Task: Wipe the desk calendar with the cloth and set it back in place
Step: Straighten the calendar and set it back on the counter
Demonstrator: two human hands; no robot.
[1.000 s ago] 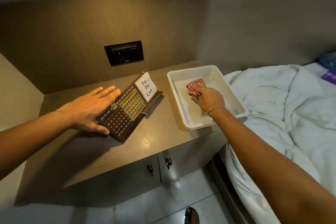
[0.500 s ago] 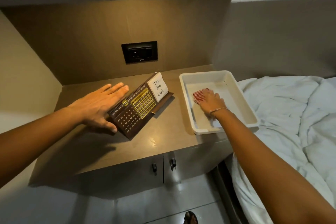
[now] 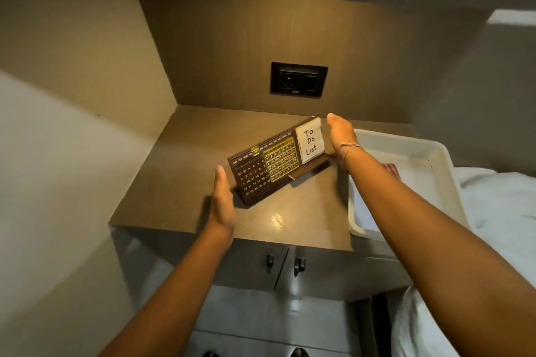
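At frame centre we flank the dark brown wooden desk calendar (image 3: 274, 164) with open, empty left hand (image 3: 222, 200) and right hand (image 3: 340, 133); the striped red cloth (image 3: 391, 169) lies in the white tray (image 3: 441, 153), so only final straightening seems left.

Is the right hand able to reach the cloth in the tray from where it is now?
Probably yes. The right hand is open beside the calendar; the cloth lies uncovered in the tray just under that forearm.
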